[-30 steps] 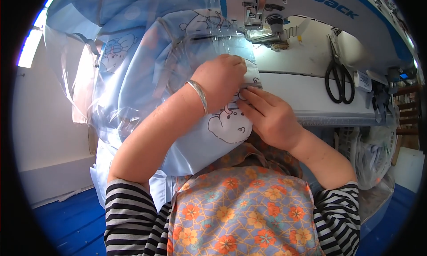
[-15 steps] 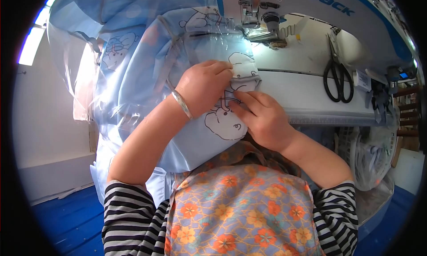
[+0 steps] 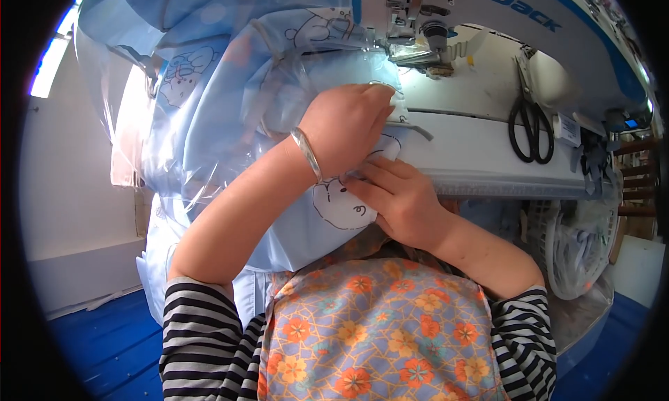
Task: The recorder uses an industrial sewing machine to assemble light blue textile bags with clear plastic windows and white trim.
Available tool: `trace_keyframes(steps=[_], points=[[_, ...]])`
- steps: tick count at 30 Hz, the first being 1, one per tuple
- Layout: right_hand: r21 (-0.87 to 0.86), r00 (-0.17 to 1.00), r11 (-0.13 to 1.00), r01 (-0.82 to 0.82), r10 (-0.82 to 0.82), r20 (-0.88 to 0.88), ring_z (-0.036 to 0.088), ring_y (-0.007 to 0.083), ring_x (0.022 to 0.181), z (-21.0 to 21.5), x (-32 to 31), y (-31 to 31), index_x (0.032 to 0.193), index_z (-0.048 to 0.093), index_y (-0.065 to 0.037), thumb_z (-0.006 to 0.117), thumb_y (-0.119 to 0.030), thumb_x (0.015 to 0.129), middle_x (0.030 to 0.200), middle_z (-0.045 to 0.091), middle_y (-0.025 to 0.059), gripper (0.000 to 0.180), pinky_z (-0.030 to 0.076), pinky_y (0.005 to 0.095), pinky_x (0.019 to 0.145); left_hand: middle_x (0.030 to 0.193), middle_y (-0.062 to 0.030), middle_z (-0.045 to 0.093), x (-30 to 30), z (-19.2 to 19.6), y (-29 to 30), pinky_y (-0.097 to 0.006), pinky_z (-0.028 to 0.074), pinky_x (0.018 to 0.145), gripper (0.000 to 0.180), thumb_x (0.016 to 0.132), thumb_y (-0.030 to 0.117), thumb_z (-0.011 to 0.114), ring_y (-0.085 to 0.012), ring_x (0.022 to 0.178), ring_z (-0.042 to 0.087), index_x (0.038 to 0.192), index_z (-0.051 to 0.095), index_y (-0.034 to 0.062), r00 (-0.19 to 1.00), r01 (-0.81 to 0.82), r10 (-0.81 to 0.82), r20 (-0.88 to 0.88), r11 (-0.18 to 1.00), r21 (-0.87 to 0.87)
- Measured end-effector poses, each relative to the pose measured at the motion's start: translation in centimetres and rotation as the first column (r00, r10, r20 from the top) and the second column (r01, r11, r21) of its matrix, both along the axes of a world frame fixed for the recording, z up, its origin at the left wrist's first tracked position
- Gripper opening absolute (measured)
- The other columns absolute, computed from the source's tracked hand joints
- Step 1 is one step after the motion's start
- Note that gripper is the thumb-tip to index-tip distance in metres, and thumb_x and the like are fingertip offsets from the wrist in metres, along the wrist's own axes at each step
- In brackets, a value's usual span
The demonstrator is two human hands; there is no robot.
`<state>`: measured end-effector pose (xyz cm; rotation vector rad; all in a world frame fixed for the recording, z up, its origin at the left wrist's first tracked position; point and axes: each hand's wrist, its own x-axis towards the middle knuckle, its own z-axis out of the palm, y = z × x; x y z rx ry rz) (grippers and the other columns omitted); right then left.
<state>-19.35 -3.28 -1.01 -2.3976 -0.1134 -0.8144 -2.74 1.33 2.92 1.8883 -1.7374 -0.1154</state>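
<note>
A light blue fabric [image 3: 230,122] printed with cartoon animals, partly under clear plastic film, lies heaped over the sewing table [image 3: 481,150] and hangs into my lap. My left hand [image 3: 346,132], a silver bangle on its wrist, presses the fabric's edge flat just in front of the sewing machine's presser foot [image 3: 418,52]. My right hand [image 3: 394,199] pinches the same fabric edge at the table's front rim, right below the left hand. Both hands touch each other's fingers over the fabric.
The white and blue sewing machine [image 3: 516,17] arches over the table at top right. Black scissors [image 3: 529,125] lie on the table to the right. A white wire basket [image 3: 578,247] hangs under the table's right side. Blue floor [image 3: 104,338] shows below.
Both hands have slid the fabric edge a little to the right and closer to the presser foot; my view has shifted slightly with them.
</note>
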Motion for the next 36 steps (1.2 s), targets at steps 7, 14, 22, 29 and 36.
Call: trace_keyframes(steps=[7, 14, 22, 29, 36], points=[[0.103, 0.996, 0.992, -0.078, 0.082, -0.044, 0.062, 0.0331, 0.103, 0.3, 0.2, 0.5, 0.105, 0.067, -0.002, 0.062, 0.004, 0.062, 0.109, 0.065, 0.0149, 0.044, 0.053, 0.0418, 0.085, 0.097, -0.0169, 0.064, -0.1, 0.3, -1.1, -0.044, 0.052, 0.076, 0.015, 0.089, 0.013, 0.053, -0.0365, 0.091, 0.063, 0.093, 0.061, 0.0004, 0.984, 0.021, -0.074, 0.161, 0.951, 0.308], [0.068, 0.995, 0.994, -0.084, 0.087, -0.038, 0.061, 0.0311, 0.106, 0.0, 0.5, 0.3, 0.106, 0.066, -0.001, 0.064, 0.004, 0.06, 0.11, 0.064, 0.0133, 0.047, 0.052, 0.0388, 0.088, 0.134, -0.0255, 0.05, 2.2, -2.1, -3.6, -0.042, 0.048, 0.093, 0.03, 0.084, 0.006, 0.05, -0.0378, 0.107, 0.06, 0.113, 0.055, -0.0025, 0.981, -0.073, 0.03, 0.192, 0.973, 0.22], [0.1, 0.997, 0.993, -0.07, 0.073, -0.031, 0.062, 0.0303, 0.105, -0.1, 0.7, 0.5, 0.105, 0.066, 0.0, 0.064, 0.003, 0.059, 0.109, 0.064, 0.0124, 0.046, 0.052, 0.0388, 0.088, 0.137, -0.0267, 0.046, 3.3, -2.1, -4.0, -0.043, 0.048, 0.092, 0.032, 0.083, 0.006, 0.049, -0.0396, 0.106, 0.059, 0.114, 0.052, -0.0034, 0.993, -0.022, -0.007, 0.114, 0.967, 0.253], [0.095, 0.999, 0.995, -0.037, 0.039, -0.012, 0.061, 0.0298, 0.107, -0.4, 0.9, 0.5, 0.105, 0.066, 0.0, 0.065, 0.004, 0.059, 0.109, 0.064, 0.0122, 0.046, 0.051, 0.0395, 0.092, 0.131, -0.0241, 0.051, 3.3, -1.8, -4.4, -0.043, 0.047, 0.093, 0.038, 0.084, 0.01, 0.051, -0.0393, 0.107, 0.058, 0.119, 0.05, -0.0045, 0.98, 0.01, -0.04, 0.195, 0.988, 0.152], [0.066, 0.999, 0.997, -0.042, 0.044, -0.025, 0.059, 0.0289, 0.111, -0.6, 0.2, -0.1, 0.108, 0.067, -0.002, 0.066, 0.002, 0.062, 0.114, 0.064, 0.0123, 0.047, 0.05, 0.0395, 0.094, 0.124, -0.0192, 0.057, 1.8, -0.6, -0.1, -0.04, 0.047, 0.096, 0.032, 0.083, 0.016, 0.062, -0.0339, 0.109, 0.057, 0.11, 0.06, -0.0011, 0.96, 0.083, -0.126, 0.249, 0.981, 0.178]])
